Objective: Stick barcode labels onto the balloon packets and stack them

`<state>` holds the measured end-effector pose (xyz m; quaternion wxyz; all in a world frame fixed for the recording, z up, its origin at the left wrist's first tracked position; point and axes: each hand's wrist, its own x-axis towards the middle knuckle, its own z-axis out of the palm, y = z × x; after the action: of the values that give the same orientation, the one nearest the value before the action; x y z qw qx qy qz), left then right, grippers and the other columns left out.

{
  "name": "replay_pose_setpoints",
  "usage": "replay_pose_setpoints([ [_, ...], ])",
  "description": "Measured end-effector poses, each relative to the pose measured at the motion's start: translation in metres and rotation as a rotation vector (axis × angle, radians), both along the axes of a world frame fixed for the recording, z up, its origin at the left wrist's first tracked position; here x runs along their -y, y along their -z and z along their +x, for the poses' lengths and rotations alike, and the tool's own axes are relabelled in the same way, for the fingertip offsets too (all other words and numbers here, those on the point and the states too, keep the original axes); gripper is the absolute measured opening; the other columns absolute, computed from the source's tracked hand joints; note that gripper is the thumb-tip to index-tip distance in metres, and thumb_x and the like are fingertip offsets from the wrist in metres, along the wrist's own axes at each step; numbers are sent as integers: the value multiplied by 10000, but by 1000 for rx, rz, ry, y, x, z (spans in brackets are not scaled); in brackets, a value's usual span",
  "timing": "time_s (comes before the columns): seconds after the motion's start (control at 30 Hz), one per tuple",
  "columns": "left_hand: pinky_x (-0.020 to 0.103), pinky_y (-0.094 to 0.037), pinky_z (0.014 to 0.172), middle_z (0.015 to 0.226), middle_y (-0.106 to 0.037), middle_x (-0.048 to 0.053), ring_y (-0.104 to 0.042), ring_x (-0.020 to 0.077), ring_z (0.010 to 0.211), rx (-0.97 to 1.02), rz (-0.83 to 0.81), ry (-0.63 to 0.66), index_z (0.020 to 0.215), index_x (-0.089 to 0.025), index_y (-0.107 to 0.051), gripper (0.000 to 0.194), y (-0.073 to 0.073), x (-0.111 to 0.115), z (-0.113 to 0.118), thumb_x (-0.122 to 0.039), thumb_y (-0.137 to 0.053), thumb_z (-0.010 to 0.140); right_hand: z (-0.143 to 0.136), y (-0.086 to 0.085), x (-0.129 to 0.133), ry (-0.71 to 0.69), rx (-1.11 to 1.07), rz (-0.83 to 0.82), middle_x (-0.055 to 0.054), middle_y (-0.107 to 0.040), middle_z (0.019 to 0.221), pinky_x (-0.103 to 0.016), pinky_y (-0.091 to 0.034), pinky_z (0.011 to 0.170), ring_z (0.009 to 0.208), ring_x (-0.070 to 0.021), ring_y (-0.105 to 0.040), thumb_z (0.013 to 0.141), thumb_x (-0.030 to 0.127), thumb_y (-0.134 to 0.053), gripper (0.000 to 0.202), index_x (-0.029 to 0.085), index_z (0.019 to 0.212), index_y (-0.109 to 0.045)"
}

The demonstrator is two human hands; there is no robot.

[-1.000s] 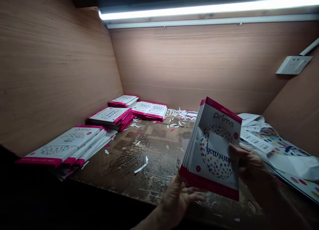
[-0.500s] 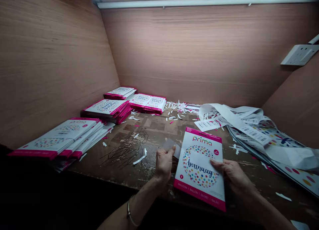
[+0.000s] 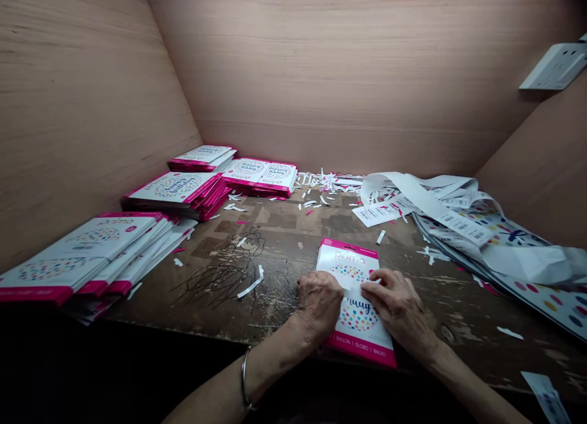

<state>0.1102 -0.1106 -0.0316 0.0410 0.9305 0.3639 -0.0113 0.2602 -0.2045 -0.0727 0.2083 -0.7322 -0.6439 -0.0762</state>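
Observation:
A white balloon packet with pink ends, coloured dots and dark lettering lies flat near the table's front edge. My left hand rests over its left side, curled into a pinch. A small pale slip shows between the fingertips over the packet's middle, covering part of the lettering; its exact kind is unclear. From the right, my right hand reaches onto the packet with bent fingers, thumb and forefinger closed together by the slip. What those fingertips grip, if anything, is hidden.
Stacks of similar packets line the left side. Paper scraps litter the back and a bundle of black ties lies left of centre. At right, label strips drape over dotted sheets. A socket is on the wall.
The packet went from being held up in my right hand to lying on the table. My left hand moved right onto it with the pale slip, and the right hand shifted to its middle.

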Motion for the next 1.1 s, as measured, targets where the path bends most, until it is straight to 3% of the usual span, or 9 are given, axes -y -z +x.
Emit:
replay_pose_setpoints([
  [0.07, 420, -470, 593, 774, -631, 243, -627, 328, 720, -55, 32, 32, 852, 34, -619, 275, 0, 1, 2, 14, -391, 699, 0, 5, 2, -111, -26, 27, -55, -645, 1065, -449, -392, 877, 1004, -245, -529, 873, 274, -461, 226, 253, 967, -665],
  [0.17, 420, -472, 556, 755, -630, 276, -631, 339, 691, -141, 118, 94, 849, 61, -624, 289, 0, 4, 7, 17, -384, 693, 2, 6, 6, -234, -111, -108, -35, -566, 1231, -542, -252, 1011, 1203, -261, -410, 896, 287, -421, 323, 245, 1188, -552],
  [0.3, 393, -469, 498, 763, -632, 303, -639, 350, 677, -228, 199, 123, 872, 80, -625, 294, 2, 7, 16, 14, -404, 689, -1, -1, 7, -269, -188, -274, -47, -415, 1366, -601, -121, 1047, 1314, -276, -242, 910, 332, -373, 413, 208, 1299, -431],
  [0.53, 402, -474, 510, 770, -644, 291, -643, 342, 683, -297, 151, 91, 883, 76, -631, 267, 10, 9, 27, 26, -427, 717, -9, -5, 4, -266, -233, -225, -85, -490, 1308, -585, -157, 1044, 1300, -268, -279, 895, 312, -403, 391, 214, 1267, -469],
  [0.63, 434, -476, 606, 828, -638, 296, -632, 352, 780, -213, 140, 48, 878, 57, -628, 236, 12, 12, 19, -62, -441, 797, -9, -6, 4, -253, -224, -230, -84, -510, 1289, -586, -183, 1034, 1296, -274, -287, 891, 322, -418, 369, 221, 1238, -496],
  [0.73, 497, -437, 804, 1056, -571, 336, -561, 380, 1005, -70, 52, 26, 989, 51, -597, 359, 12, 15, 1, -246, -441, 861, -9, -8, 5, -257, -221, -241, -80, -505, 1294, -590, -196, 1028, 1294, -278, -290, 895, 353, -414, 358, 218, 1210, -517],
  [0.83, 565, -302, 968, 1296, -417, 299, -353, 378, 1242, 27, -84, 99, 1211, 21, -464, 495, 11, 15, -21, -342, -410, 879, -9, -8, 5, -263, -218, -224, -80, -500, 1299, -590, -208, 1023, 1289, -282, -300, 896, 344, -414, 341, 216, 1187, -536],
  [0.93, 647, -156, 1004, 1398, -317, 212, -175, 333, 1331, 91, -175, 199, 1324, -64, -337, 564, 10, 11, -37, -431, -329, 895, -9, -6, 5, -253, -214, -191, -91, -509, 1289, -591, -218, 1019, 1283, -284, -312, 889, 326, -427, 348, 214, 1202, -529],
  [1.1, 579, -108, 1056, 1419, -296, 176, -134, 267, 1350, 131, -221, 322, 1348, -102, -308, 609, 8, 3, -42, -498, -296, 884, -8, -5, 7, -267, -214, -235, -83, -485, 1313, -598, -188, 1027, 1300, -279, -276, 895, 347, -414, 366, 210, 1223, -505],
])
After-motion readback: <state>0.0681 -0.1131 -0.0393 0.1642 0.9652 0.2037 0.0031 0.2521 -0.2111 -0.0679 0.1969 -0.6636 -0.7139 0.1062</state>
